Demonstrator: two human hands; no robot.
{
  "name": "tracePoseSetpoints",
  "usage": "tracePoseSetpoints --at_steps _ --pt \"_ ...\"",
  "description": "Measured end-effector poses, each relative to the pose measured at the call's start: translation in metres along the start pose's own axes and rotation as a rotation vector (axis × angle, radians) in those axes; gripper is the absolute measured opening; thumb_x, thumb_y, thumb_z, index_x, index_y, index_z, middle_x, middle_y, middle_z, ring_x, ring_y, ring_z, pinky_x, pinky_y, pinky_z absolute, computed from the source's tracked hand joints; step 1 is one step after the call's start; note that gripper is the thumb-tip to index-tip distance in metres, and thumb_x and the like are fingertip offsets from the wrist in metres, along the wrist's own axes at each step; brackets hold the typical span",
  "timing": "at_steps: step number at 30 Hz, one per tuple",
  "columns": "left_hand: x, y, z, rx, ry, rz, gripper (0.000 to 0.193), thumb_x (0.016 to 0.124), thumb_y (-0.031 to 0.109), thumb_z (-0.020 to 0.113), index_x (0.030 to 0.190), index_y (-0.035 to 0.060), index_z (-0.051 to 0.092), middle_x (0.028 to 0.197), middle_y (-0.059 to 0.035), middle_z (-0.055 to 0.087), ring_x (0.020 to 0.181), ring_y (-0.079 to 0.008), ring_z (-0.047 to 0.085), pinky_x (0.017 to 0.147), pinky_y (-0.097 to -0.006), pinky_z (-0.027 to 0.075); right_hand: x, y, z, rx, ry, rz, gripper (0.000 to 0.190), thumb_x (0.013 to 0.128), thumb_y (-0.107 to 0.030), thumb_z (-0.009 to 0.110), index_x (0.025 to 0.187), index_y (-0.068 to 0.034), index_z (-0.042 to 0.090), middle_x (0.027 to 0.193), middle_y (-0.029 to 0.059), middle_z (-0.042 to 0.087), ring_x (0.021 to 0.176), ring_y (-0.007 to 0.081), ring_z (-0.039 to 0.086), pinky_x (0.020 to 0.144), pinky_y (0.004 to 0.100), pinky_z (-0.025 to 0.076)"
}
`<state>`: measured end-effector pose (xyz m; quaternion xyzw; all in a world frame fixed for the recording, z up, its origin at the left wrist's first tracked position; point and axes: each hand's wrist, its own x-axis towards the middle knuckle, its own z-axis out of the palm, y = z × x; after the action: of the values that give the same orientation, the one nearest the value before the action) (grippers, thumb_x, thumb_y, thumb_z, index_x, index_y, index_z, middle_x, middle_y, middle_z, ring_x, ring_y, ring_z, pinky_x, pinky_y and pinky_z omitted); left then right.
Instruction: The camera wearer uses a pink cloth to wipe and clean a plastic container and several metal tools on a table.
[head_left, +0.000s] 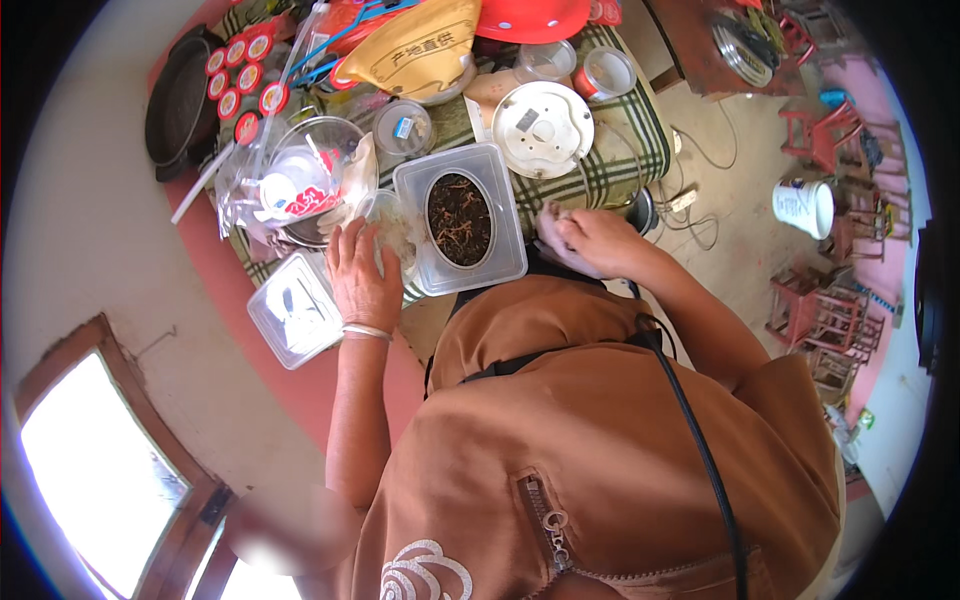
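Note:
My left hand (365, 277) is palm down with its fingers spread. Its fingertips are at the left side of a round clear plastic container (396, 225); whether they touch it is unclear. Beside that is a rectangular translucent plastic box (504, 225), and dark, crumbly matter with reddish-brown strands (459, 217) shows through its oval opening. My right hand (600, 238) is curled at the table's near edge, to the right of the box. Something pale and greyish-pink shows along its fingers, too unclear to name. Below my left hand lies a rectangular clear plastic lid (294, 309).
A plaid cloth (637, 150) covers the table. On it are a white round disc (543, 129), clear tubs (609, 73), a metal pot under plastic bags (300, 180), several red-lidded cups (238, 71) and a yellow bag (420, 52). Cables (694, 217) and a white bucket (802, 208) are at right.

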<state>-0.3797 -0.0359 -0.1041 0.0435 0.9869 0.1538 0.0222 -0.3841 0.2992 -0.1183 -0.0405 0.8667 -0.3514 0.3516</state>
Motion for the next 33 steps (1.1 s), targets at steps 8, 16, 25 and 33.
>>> tracePoseSetpoints --at_steps 8,16,25,33 --pt "0.036 0.045 0.003 0.229 -0.109 -0.063 0.072 0.078 0.039 0.071 0.139 0.0099 0.045 0.146 -0.0112 0.037 0.145 -0.0355 0.013 0.115 -0.0567 0.005 0.016 -0.069 -0.023 0.272 0.108 -0.028 0.042 0.098 -0.036 0.045 0.104 0.001 0.064 0.092 0.0204 0.066 0.083 0.0299 0.063 0.079 0.0369 0.048" --pt "0.065 0.040 0.025 0.287 -0.300 0.003 0.080 0.079 0.029 0.065 0.147 0.0063 0.029 0.147 -0.0111 0.035 0.130 -0.0317 0.037 0.112 -0.0503 0.020 0.061 -0.037 0.016 0.137 0.043 0.038 0.044 0.101 -0.031 0.043 0.119 0.005 0.059 0.108 0.0086 0.065 0.098 0.0149 0.057 0.090 0.0290 0.044" --pt "0.058 0.039 0.041 0.287 -0.190 0.041 0.077 0.081 0.020 0.059 0.148 0.0030 0.026 0.144 -0.0129 0.036 0.126 -0.0294 0.042 0.115 -0.0540 0.011 0.067 -0.065 0.036 0.084 0.189 0.161 0.049 0.102 -0.034 0.037 0.129 0.004 0.053 0.119 0.0167 0.063 0.110 0.0209 0.058 0.097 0.0309 0.041" --pt "0.057 0.032 0.049 0.223 -0.194 0.034 0.071 0.086 0.019 0.054 0.148 -0.0003 0.025 0.142 -0.0158 0.036 0.124 -0.0286 0.044 0.116 -0.0545 0.010 0.056 -0.067 0.033 0.010 0.131 0.132 0.047 0.099 -0.035 0.040 0.122 0.003 0.056 0.115 0.0255 0.062 0.105 0.0330 0.061 0.093 0.0382 0.045"
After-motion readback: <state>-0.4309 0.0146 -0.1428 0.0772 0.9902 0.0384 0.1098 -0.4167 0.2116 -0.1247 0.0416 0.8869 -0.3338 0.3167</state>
